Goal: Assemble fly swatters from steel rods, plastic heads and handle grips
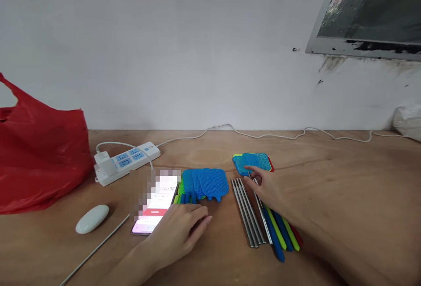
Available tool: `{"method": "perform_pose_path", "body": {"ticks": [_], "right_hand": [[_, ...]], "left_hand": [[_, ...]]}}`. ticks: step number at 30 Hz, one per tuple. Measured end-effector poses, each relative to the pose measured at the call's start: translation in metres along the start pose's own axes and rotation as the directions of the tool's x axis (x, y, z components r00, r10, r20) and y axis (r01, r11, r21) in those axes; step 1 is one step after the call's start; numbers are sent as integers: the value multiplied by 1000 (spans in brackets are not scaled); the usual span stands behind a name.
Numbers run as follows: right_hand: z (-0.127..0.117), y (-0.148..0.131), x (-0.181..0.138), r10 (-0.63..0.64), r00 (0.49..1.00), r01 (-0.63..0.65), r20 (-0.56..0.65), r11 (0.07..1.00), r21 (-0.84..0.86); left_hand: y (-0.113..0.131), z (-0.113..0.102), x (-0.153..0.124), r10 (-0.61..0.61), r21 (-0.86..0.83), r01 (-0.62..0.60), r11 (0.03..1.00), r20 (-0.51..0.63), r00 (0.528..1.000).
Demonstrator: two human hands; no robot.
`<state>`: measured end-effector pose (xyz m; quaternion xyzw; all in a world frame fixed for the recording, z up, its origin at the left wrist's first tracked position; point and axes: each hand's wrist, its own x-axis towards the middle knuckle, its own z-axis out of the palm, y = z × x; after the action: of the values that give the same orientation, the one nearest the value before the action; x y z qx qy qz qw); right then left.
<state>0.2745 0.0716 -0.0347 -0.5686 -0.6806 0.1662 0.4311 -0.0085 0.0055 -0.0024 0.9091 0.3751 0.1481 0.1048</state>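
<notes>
My left hand (182,227) lies palm down, fingers loosely bent, holding nothing. It covers part of the handles of a fanned group of blue and green fly swatters (210,182) with mesh heads. Thumb and index finger of my right hand (263,185) close around the upper tip of a slim metal rod (262,216). Under that wrist run blue, yellow-green and red plastic handles (274,233). Just left of it, several more metal rods (247,213) lie side by side. Beyond my right fingers is a stack of mesh swatter heads (256,161), blue on top.
A lit phone (154,211) lies beside my left hand. Farther left are a white mouse (92,219), a power strip (131,159) with a plugged-in charger, and a red plastic bag (42,154). A white cable (263,136) runs along the wall.
</notes>
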Motion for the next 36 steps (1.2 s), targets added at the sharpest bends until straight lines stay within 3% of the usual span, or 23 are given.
{"method": "perform_pose_path", "body": {"ticks": [7,13,19,25,36], "right_hand": [[-7,-11,-9,-165,986,165,16,967,-196],[-6,-27,-27,-379,917,397,124,839,-372],[-1,-30,-34,-318,928,372,194,811,-452],[-4,-23,-31,-228,941,320,249,837,-445],[-6,-23,-30,-173,943,285,286,863,-418]], "left_hand": [[1,0,0,16,12,-15,1000,-22,1000],[-2,2,-3,21,40,-21,999,-21,1000],[-5,4,-3,9,68,-7,998,-27,1000],[-4,5,-4,21,90,-20,996,-10,1000],[-4,1,-1,35,99,-36,994,12,999]]}}
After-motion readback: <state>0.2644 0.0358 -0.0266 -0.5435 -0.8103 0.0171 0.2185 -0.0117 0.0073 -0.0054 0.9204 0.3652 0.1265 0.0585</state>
